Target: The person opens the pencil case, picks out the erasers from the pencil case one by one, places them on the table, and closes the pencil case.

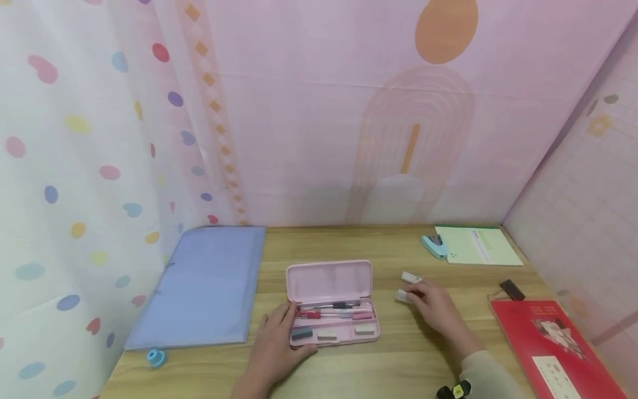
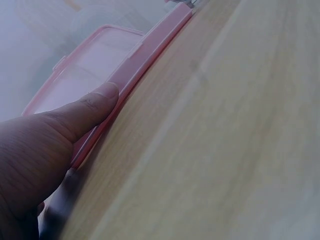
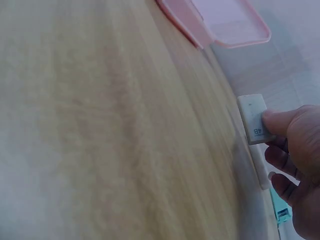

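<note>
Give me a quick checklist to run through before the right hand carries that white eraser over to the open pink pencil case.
1. Pencil case lid open: ok, lid lies flat behind the tray.
2. Left hand steadying the case: ok, thumb presses its near left edge.
3. Right hand gripping the near white eraser: ok, fingertips pinch its end.
4. Second white eraser out of the way: cannot tell, it lies just beyond the fingers.
5. Free space in the front row of the case: cannot tell, three erasers already lie there.
6. Table between hand and case unobstructed: ok.
</note>
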A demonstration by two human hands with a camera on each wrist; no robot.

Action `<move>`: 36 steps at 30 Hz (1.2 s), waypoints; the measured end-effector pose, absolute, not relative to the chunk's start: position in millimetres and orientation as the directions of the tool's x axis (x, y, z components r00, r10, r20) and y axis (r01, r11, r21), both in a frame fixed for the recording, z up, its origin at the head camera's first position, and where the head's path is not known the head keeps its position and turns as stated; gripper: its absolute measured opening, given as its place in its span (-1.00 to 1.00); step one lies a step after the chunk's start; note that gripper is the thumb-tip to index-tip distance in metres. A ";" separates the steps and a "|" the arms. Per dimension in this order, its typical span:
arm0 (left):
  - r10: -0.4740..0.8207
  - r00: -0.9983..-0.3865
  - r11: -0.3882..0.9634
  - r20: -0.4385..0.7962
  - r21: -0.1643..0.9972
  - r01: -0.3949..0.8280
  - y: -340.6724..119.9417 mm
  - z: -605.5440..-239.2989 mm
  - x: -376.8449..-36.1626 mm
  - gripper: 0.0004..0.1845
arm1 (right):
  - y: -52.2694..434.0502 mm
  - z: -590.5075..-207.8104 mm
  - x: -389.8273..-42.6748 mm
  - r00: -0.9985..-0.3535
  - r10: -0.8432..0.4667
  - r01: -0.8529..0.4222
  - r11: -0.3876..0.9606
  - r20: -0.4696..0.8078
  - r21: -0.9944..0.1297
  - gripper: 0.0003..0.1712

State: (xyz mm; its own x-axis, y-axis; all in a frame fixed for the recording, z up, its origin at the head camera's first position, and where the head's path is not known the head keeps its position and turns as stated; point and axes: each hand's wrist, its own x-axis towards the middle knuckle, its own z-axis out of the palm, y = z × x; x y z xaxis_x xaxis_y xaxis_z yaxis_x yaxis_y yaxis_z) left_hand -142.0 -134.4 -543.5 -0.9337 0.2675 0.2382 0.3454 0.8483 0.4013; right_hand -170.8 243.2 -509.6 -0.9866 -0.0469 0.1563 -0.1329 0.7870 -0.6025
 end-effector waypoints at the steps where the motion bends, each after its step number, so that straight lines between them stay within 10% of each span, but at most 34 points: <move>1: 0.268 -0.932 0.848 0.243 0.401 0.348 -134.1 -543.6 -141.7 0.21 | 244.2 -511.3 -171.9 -0.987 -0.051 -0.134 0.787 0.153 -0.602 -0.86; 27: 0.273 -0.927 0.842 0.259 0.402 0.360 -130.9 -542.9 -139.2 0.19 | 236.6 -521.0 -175.1 -0.995 -0.062 -0.095 0.806 0.076 -0.584 -0.65; 36: 0.270 -0.916 0.842 0.298 0.389 0.374 -132.3 -545.0 -141.3 0.18 | 193.3 -499.1 -156.0 -0.941 -0.241 -0.334 0.772 0.237 -0.541 -0.69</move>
State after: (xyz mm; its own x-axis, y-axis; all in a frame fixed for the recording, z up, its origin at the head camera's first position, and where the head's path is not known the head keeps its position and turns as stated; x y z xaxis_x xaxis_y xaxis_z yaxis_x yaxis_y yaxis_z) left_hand -141.3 -132.3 -545.0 -0.9157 0.2697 0.2980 0.3745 0.8417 0.3890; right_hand -156.0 193.3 -499.1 -0.9412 -0.2409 0.2368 -0.3337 0.7717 -0.5414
